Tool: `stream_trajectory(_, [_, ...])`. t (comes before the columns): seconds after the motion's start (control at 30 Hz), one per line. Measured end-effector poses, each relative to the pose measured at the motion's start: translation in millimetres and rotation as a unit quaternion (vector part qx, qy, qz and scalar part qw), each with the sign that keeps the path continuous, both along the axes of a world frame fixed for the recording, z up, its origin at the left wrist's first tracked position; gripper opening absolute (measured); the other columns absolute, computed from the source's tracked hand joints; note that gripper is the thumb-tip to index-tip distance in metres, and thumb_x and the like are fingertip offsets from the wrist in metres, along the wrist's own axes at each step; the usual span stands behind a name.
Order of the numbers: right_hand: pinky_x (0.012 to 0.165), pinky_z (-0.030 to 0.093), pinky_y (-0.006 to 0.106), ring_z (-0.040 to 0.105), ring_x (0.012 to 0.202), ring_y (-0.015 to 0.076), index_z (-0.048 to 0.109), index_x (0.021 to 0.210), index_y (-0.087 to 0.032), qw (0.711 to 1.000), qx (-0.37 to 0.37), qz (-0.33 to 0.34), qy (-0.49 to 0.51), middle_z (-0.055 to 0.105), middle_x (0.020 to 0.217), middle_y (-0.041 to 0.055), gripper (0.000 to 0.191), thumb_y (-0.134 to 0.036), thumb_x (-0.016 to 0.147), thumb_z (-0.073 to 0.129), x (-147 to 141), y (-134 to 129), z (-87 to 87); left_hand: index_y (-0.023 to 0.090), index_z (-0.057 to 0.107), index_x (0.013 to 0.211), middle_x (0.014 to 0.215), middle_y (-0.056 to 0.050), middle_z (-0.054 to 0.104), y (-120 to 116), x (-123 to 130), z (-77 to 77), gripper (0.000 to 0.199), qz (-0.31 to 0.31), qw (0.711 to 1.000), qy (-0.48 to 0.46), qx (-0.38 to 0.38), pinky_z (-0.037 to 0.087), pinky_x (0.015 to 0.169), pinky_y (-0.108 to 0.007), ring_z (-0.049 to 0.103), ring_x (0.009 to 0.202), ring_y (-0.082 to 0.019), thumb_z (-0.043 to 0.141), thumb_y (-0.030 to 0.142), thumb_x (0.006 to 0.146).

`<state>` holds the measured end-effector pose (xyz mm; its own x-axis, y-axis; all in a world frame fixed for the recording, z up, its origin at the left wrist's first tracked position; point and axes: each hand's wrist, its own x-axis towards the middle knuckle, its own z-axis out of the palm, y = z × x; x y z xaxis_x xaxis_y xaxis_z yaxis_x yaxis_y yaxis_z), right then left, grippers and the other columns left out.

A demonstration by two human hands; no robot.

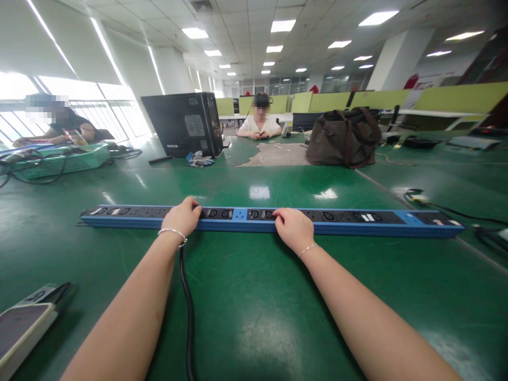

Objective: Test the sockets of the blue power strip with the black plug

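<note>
A long blue power strip (246, 226) with black and blue sockets lies across the green table in front of me. My left hand (181, 218) is closed on it left of the middle, thumb and fingers curled together at the top. Right of the middle socket, my right hand (294, 227) grips the strip too, its fingers bent over the upper face. Both sets of fingertips are partly hidden. A thick black cable (187, 312) runs from under my left wrist towards the near edge; where it begins is out of sight.
A phone-like device (24, 333) lies at the near left. Behind stand a green basket (59, 164) with cables, a black computer case (186, 124), gloves (199, 159) and a brown bag (343, 138). More cables (492, 238) lie at right. Two other people sit beyond.
</note>
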<state>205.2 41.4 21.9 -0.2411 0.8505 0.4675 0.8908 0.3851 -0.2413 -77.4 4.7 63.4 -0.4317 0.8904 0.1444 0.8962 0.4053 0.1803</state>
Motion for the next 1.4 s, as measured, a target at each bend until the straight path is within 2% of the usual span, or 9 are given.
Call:
stream_trajectory(0.27, [0.073,0.043,0.027,0.06,0.087,0.0164,0.068,0.089,-0.026,1.0,-0.001,-0.006,-0.001,0.07,0.095,-0.0013,0.029,-0.02,0.082,0.041,-0.1,-0.5,1.0,0.025,0.058,0.102,0.099,-0.011,0.068,-1.5,2.7,2.3,0.035,0.008,1.0,0.0,-0.006,0.046,0.077,-0.038,0.062,0.094,-0.03,0.036,0.043,0.082])
stream_trajectory(0.67, [0.074,0.043,0.027,0.06,0.089,0.0167,0.068,0.091,-0.026,1.0,-0.006,-0.016,-0.002,0.069,0.096,-0.0001,0.029,-0.021,0.083,0.04,-1.8,-0.9,1.2,0.025,0.06,0.103,0.096,-0.011,0.069,-4.7,6.6,6.5,0.037,0.003,0.998,0.067,-0.018,0.046,0.077,-0.037,0.063,0.092,-0.028,0.034,0.044,0.084])
stream_trajectory(0.87, [0.072,0.042,0.027,0.06,0.087,0.0168,0.067,0.089,-0.025,1.0,0.004,-0.014,-0.002,0.07,0.093,0.0004,0.029,-0.021,0.083,0.039,-1.8,0.3,-1.2,0.027,0.061,0.102,0.099,-0.011,0.068,-4.9,8.9,0.1,0.038,0.024,0.999,0.046,0.007,0.046,0.076,-0.04,0.062,0.092,-0.03,0.032,0.044,0.084])
stream_trajectory(1.03, [0.072,0.042,0.026,0.06,0.087,0.0165,0.068,0.09,-0.025,1.0,-0.004,-0.016,0.004,0.07,0.094,0.0002,0.029,-0.021,0.083,0.04,-2.4,0.1,-0.3,0.025,0.059,0.106,0.093,-0.013,0.069,-8.3,16.0,-5.3,0.042,0.062,0.996,0.055,0.039,0.046,0.073,-0.041,0.063,0.087,-0.031,0.028,0.046,0.086])
stream_trajectory(1.23, [0.072,0.043,0.027,0.06,0.087,0.0167,0.068,0.088,-0.026,1.0,-0.002,-0.016,0.007,0.07,0.094,-0.0002,0.028,-0.021,0.083,0.041,-2.2,-0.6,0.4,0.026,0.06,0.1,0.095,-0.011,0.068,-6.5,8.5,-1.1,0.037,0.019,0.998,0.055,0.016,0.046,0.076,-0.04,0.062,0.092,-0.031,0.032,0.044,0.085])
stream_trajectory(1.4, [0.071,0.043,0.027,0.06,0.087,0.0168,0.067,0.089,-0.026,1.0,-0.002,-0.019,0.007,0.07,0.094,0.0,0.028,-0.021,0.083,0.04,-2.9,-0.2,-0.2,0.026,0.059,0.102,0.093,-0.011,0.068,-7.0,11.3,-3.2,0.038,0.045,0.997,0.041,0.051,0.045,0.076,-0.041,0.062,0.091,-0.031,0.031,0.044,0.085])
